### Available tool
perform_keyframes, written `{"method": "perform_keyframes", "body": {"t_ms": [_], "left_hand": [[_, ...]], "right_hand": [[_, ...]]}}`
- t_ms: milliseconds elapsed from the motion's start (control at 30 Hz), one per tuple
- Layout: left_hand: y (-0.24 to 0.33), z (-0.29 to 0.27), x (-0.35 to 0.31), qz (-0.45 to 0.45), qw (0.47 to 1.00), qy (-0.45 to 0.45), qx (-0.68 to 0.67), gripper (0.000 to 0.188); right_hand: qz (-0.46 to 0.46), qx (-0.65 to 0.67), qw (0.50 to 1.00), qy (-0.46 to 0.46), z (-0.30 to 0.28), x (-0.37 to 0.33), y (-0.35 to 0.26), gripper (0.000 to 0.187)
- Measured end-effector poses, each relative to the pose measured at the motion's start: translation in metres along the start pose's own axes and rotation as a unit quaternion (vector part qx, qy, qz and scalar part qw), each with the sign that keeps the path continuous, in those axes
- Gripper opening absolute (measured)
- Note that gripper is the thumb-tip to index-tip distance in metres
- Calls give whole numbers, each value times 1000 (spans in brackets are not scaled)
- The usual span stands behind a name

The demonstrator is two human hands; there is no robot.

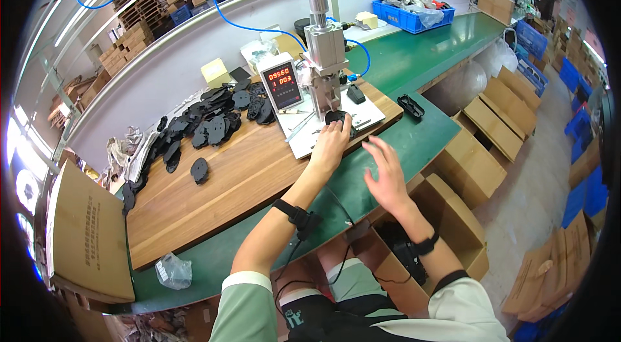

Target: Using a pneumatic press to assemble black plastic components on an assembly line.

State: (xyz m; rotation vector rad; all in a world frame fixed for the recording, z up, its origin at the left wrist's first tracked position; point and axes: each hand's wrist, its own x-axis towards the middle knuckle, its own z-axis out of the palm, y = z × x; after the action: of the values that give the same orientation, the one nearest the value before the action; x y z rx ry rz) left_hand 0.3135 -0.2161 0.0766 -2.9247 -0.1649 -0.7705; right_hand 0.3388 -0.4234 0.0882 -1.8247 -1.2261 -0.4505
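My left hand (pixel 332 143) reaches to the white base plate (pixel 303 141) of a bench press (pixel 325 48). Its fingers are closed at the edge of a black plastic part (pixel 336 116) below the press head; fingers and press partly hide that part. Nearer to me and to the right, my right hand (pixel 388 177) hovers with fingers apart and nothing in it. On the plate, right of the press column, lies a small black block (pixel 355 94). A counter box with red lit digits (pixel 282 82) stands left of the column.
Flat black plastic pieces (pixel 217 127) are heaped on the wooden board (pixel 187 213). A black oval tray-like part (pixel 411 106) lies on the green bench at right. Open cartons (pixel 446 213) stand beside my right arm; a blue crate (pixel 414 17) sits farther back.
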Motion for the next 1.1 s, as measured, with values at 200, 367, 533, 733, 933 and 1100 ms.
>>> {"method": "perform_keyframes", "body": {"t_ms": [200, 367, 533, 733, 933, 1100], "left_hand": [[3, -1, -2, -73, 990, -29, -114, 79], [-8, 1, -8, -77, 976, 22, -202, 82], [-24, -16, -31, -87, 959, 64, -263, 76], [-116, -41, -140, -180, 974, 137, -13, 64], [-226, -62, -272, -384, 897, 126, 179, 55], [-210, -76, -276, -421, 902, 91, 26, 49]], "right_hand": [[-42, -75, 996, -37, 59, 64, 33, 58], [-73, -125, 986, -79, 85, 71, 52, 62], [-70, -105, 988, -87, 84, 78, 48, 53], [-77, -115, 986, -93, 76, 80, 38, 42], [-75, -94, 988, -99, 80, 79, 37, 43], [-65, -106, 988, -88, 77, 77, 49, 42]]}}
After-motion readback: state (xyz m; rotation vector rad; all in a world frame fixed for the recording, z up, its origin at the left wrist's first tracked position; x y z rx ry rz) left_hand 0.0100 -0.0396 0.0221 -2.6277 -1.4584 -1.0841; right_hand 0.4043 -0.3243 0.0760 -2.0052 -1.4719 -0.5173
